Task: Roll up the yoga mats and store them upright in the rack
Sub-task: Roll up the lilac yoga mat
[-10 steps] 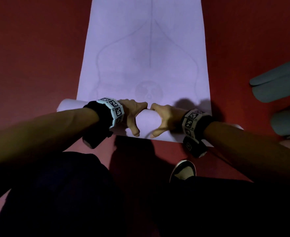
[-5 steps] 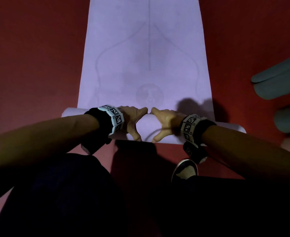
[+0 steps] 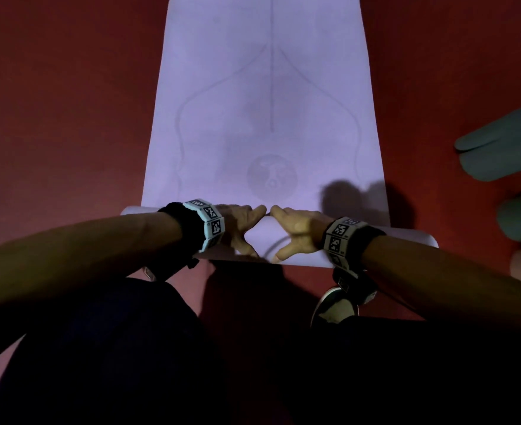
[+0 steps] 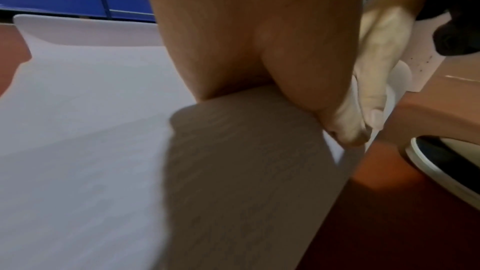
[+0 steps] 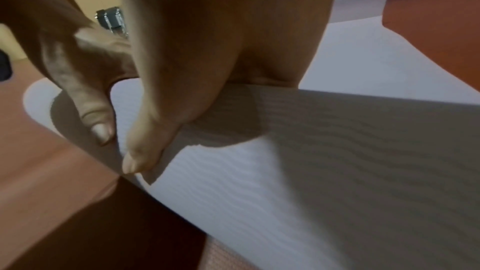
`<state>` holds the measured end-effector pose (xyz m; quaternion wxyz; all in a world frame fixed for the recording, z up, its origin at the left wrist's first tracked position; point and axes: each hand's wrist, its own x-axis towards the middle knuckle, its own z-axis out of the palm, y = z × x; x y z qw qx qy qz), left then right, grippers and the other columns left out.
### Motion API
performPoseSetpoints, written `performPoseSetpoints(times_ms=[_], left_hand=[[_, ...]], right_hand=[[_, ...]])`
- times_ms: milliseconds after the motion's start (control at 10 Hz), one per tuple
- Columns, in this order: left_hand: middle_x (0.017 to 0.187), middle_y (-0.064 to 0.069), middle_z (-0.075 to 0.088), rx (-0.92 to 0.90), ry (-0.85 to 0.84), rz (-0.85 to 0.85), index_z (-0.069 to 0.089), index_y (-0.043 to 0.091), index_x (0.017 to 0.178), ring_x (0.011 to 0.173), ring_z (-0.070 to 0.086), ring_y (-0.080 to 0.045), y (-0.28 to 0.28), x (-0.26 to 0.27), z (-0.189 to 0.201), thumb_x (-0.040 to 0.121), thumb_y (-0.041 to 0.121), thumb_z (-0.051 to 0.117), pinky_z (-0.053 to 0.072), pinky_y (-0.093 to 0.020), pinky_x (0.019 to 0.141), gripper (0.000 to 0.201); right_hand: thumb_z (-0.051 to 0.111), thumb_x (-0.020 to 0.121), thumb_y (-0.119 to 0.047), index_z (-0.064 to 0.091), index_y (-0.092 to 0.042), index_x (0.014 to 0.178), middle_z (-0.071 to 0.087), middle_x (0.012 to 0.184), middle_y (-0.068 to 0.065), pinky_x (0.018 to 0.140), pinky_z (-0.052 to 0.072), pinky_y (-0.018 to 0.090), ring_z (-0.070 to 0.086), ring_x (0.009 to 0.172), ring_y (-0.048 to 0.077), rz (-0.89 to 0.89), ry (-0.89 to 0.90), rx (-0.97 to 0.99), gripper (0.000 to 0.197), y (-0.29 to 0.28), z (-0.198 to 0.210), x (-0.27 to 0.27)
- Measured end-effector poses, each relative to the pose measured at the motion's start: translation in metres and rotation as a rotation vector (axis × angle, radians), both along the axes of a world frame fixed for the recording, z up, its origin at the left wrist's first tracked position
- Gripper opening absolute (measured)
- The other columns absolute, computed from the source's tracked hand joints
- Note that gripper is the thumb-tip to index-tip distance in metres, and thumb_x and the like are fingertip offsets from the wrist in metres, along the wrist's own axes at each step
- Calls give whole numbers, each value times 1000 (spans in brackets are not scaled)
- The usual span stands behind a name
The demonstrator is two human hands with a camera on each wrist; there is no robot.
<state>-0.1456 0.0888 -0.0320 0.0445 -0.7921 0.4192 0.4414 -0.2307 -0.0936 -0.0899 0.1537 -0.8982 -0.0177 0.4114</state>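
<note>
A lilac yoga mat [image 3: 268, 87] lies flat on the red floor [image 3: 63, 102], its near end wound into a roll [image 3: 265, 234] that runs crosswise in front of the person's knees. Both hands sit on top of this roll, side by side near its middle. The left hand [image 3: 237, 222] presses down with fingers spread and thumb hooked over the near side; the right hand [image 3: 296, 231] mirrors it, index fingertips almost touching. Neither is clenched. Grey-green rolled mats [image 3: 504, 145] lie on the floor well off to the right, and a shoe [image 3: 335, 308] shows below the right wrist
</note>
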Motion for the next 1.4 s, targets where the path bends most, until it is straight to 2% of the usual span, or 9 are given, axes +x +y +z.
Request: performPoseSetpoints(times_ms=[200, 400, 500, 700, 1000, 1100, 1200, 1300, 1400], left_hand=[[133, -4, 50, -36, -29, 5, 30, 21, 144, 126, 54, -28, -4, -2, -12, 88, 46, 69, 47, -24, 63, 72], [125, 8, 52, 44, -1, 62, 36, 33, 133, 110, 60, -22, -2, 3, -42, 61, 77, 71, 54, -47, 88, 91], [129, 8, 58, 112, 65, 126, 41, 36, 135, 105, 62, -19, 2, 7, -46, 75, 54, 79, 55, -41, 88, 72], [91, 5, 59, 55, 46, 113, 31, 29, 106, 72, 60, -19, -6, 6, -33, 60, 46, 87, 47, -30, 61, 75], [113, -2, 64, 33, -32, 112, 48, 21, 120, 109, 62, -25, -20, 16, -11, 52, 48, 91, 51, -42, 93, 84], [107, -8, 64, 123, -33, 35, 57, 9, 114, 111, 62, -17, -13, 1, -14, 75, 31, 82, 50, -40, 96, 51], [115, 4, 63, 74, 119, 167, 54, 24, 124, 112, 62, -20, -7, 4, -23, 73, 46, 85, 51, -39, 96, 64], [101, 5, 65, 80, 290, 220, 58, 32, 99, 93, 65, -12, 0, 22, -58, 77, 35, 85, 57, -29, 84, 34], [116, 3, 67, 124, 292, 252, 56, 40, 109, 100, 68, -15, 0, 33, -103, 38, 65, 90, 58, -41, 88, 83]], right_hand=[[78, 59, -71, 28, -27, 127, 50, 113, 0, 92, 50, 49, 58, 105, 30, 10, -45, -14, 96, 1, 2, -2], [77, 60, -76, 34, -24, 142, 44, 127, 2, 100, 46, 46, 51, 119, 26, -20, 50, 13, 106, 4, -1, -6], [81, 59, -72, 44, -25, 129, 46, 121, 0, 96, 47, 43, 53, 113, 25, -42, 105, 10, 92, 2, 3, -6], [86, 50, -69, 25, -29, 108, 51, 105, 0, 82, 49, 41, 56, 95, 29, -103, 50, 20, 93, 4, 8, -3], [86, 56, -69, 41, -22, 129, 59, 120, 2, 93, 46, 41, 56, 111, 25, -71, -81, 25, 98, -8, 17, 13], [85, 60, -67, 44, -25, 135, 52, 121, 3, 96, 44, 38, 54, 112, 24, -48, 40, 68, 96, -3, 15, 7], [70, 66, -81, 52, -22, 136, 50, 125, 3, 104, 43, 41, 54, 115, 25, -66, 87, 63, 93, -1, 15, 3], [67, 66, -84, 65, -21, 102, 60, 103, -1, 94, 51, 39, 60, 97, 24, -74, 103, 64, 73, -5, 13, 1], [73, 54, -86, 54, -34, 102, 64, 104, -9, 96, 50, 40, 62, 98, 15, -154, 193, 88, 73, -13, 12, -8]])
